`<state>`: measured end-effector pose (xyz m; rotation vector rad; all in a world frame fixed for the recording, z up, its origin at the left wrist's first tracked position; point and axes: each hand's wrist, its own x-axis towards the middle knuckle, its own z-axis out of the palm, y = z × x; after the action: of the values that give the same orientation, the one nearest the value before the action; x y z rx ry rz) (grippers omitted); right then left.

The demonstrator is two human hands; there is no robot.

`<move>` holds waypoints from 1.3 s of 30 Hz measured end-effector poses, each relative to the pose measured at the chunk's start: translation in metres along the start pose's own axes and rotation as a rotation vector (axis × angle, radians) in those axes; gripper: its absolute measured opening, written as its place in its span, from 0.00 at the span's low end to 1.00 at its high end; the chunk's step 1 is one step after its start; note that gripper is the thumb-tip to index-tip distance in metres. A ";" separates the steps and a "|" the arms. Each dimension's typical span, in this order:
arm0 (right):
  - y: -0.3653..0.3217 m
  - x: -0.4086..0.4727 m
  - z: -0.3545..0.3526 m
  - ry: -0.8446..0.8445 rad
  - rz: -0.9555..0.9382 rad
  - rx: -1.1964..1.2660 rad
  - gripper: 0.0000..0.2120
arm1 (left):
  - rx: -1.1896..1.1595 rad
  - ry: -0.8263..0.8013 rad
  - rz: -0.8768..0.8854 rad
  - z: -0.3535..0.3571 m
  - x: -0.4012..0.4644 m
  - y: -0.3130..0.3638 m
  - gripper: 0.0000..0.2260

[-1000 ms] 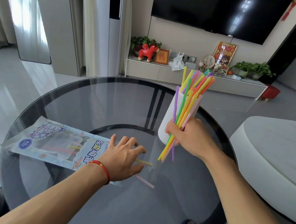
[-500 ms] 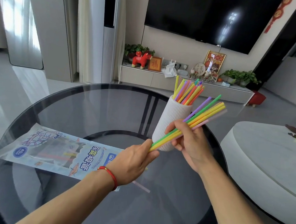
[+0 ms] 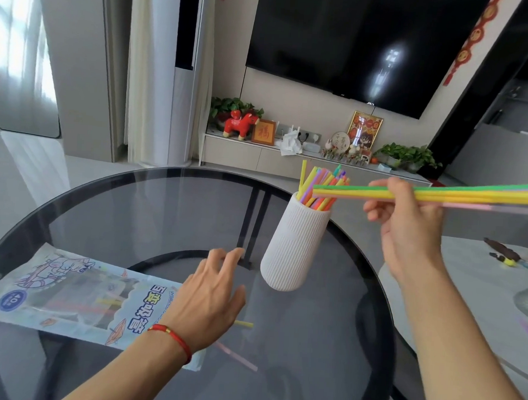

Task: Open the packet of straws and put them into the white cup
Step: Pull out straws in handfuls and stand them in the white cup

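The right hand (image 3: 409, 227) pinched a bundle of coloured plastic straws (image 3: 460, 196) level above the ribbed white cup (image 3: 293, 248). The left hand (image 3: 210, 298) hovered, fingers spread, over the printed plastic packet (image 3: 65, 296).

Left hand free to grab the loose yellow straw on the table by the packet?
Probably yes. The left hand is open, holding nothing, right beside the yellow straw on the glass table; nothing lies between them.

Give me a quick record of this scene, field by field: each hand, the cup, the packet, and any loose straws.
right hand: holds a bundle of straws level, above and right of the cup
left hand: open, over the packet's end
white cup: upright on the glass table, straws inside
packet: flat on table, a few straws left inside
loose straws: yellow straw, pink straw
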<state>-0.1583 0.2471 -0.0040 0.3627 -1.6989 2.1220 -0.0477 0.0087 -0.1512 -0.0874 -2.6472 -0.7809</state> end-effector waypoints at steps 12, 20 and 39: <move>-0.003 0.024 0.038 -0.133 -0.275 -0.715 0.15 | -0.026 0.073 0.077 -0.003 -0.001 0.007 0.18; -0.007 0.025 0.062 -0.108 -0.235 -0.895 0.21 | -0.043 0.078 0.086 -0.002 -0.001 0.007 0.18; -0.001 0.018 0.075 -0.310 -0.543 -1.058 0.33 | -0.026 0.057 0.080 -0.002 0.000 0.003 0.19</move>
<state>-0.1775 0.1772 0.0216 0.7119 -2.2699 0.6512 -0.0465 0.0101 -0.1481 -0.1740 -2.5632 -0.7797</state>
